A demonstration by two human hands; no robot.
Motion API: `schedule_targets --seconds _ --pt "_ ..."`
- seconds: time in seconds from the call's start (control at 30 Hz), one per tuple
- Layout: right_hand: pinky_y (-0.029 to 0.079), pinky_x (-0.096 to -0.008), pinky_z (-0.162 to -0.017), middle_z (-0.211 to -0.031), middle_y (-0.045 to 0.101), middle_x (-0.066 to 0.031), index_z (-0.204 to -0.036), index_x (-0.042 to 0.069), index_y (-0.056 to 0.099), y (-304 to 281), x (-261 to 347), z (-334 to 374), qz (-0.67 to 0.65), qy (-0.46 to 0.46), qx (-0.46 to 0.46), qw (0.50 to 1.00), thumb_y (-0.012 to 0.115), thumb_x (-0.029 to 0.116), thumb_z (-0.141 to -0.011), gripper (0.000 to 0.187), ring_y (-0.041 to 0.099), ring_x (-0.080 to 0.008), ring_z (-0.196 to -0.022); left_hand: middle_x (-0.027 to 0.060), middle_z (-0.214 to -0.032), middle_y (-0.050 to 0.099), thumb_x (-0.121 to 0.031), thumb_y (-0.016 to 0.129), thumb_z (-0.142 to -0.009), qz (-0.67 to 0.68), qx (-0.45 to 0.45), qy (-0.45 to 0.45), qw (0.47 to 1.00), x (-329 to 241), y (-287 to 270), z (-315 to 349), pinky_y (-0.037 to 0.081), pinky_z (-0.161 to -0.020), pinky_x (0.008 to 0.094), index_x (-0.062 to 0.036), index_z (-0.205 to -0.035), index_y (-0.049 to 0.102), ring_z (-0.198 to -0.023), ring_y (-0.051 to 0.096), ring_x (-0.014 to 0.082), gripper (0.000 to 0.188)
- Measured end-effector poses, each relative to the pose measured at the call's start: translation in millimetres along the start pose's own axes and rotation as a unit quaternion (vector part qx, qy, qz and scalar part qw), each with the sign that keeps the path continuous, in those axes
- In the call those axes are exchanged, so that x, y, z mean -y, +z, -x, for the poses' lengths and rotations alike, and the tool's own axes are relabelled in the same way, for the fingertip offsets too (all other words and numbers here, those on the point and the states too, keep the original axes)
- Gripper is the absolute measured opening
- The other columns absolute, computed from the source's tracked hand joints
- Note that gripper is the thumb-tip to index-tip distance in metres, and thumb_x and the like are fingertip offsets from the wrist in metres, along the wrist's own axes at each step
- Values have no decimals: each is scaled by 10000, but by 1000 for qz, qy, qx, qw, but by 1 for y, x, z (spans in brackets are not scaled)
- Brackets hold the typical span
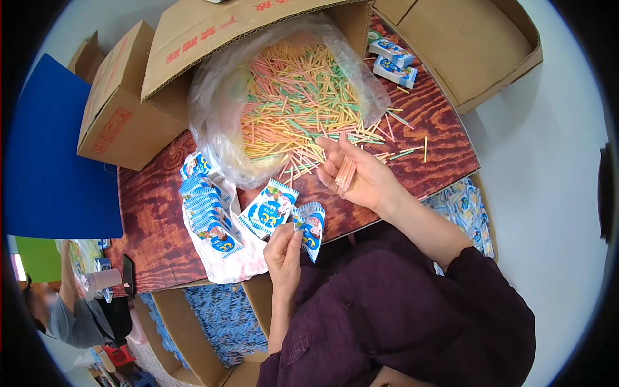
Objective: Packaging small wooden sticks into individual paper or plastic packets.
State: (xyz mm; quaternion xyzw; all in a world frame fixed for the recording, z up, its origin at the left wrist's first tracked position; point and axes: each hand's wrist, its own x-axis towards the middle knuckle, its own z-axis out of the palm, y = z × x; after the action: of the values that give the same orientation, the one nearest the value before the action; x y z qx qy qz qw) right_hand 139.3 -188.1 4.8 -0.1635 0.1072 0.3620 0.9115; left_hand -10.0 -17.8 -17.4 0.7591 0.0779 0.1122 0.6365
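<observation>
My left hand [284,251] is closed on the edge of a small blue-and-white packet [310,229], which stands up beside my thumb. Palm up, my right hand [364,177] cups a small bundle of thin pink sticks [346,173] with its fingers partly curled. Just left of the held packet lies another flat packet [267,209]. A row of overlapping packets [207,216] rests on a white cloth [222,271] farther left. Beyond my hands, a clear plastic bag [216,122] spills a heap of pink, yellow and green sticks [303,97] onto the table.
The bag lies in a tipped cardboard box [258,19] on the red-brown table [155,226]. Small cartons [394,71] sit at the far right. Below the table edge are boxes of blue wrappers [225,322] and packets [461,213]. Another person [84,316] is at the left.
</observation>
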Motion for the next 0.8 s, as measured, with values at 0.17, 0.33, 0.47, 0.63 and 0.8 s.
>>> schedule_targets --seconds 0.17,0.33,0.47,0.63,0.8 --pt "545 -339 -852 -858 705 -12 -1250 14 538 -10 3 -6 -82 24 37 996 507 350 -971 438 696 -170 -824 85 -846 620 36 591 -873 -26 -6 12 1000 1 -1 -1 426 -670 239 73 -901 611 -751 551 119 51" --pt "546 -350 -858 -883 712 -12 -1235 10 549 -10 8 -7 -100 52 32 993 515 319 -974 406 696 -159 -821 96 -859 628 42 596 -863 -19 6 25 999 0 0 -7 439 -687 253 68 -903 615 -753 566 145 51" --pt "536 -380 -887 -893 714 -42 -1234 4 547 -8 9 -8 -93 52 10 994 520 326 -971 416 695 -185 -839 81 -863 609 20 596 -874 -50 27 56 997 1 5 -13 427 -718 254 73 -893 606 -781 553 152 58" --pt "491 -459 -955 -924 705 -133 -1236 -2 537 5 5 -6 41 41 41 997 444 400 -991 480 674 -288 -957 137 -914 649 24 624 -852 -102 40 75 991 -1 9 -18 474 -770 312 56 -913 637 -854 618 247 70" --pt "510 -439 -903 -965 697 -177 -1249 -16 514 25 -4 -9 140 45 37 988 384 443 -1003 537 656 -306 -1003 143 -927 652 6 611 -868 -110 52 77 990 -4 10 -22 473 -770 321 61 -937 644 -867 616 261 95"
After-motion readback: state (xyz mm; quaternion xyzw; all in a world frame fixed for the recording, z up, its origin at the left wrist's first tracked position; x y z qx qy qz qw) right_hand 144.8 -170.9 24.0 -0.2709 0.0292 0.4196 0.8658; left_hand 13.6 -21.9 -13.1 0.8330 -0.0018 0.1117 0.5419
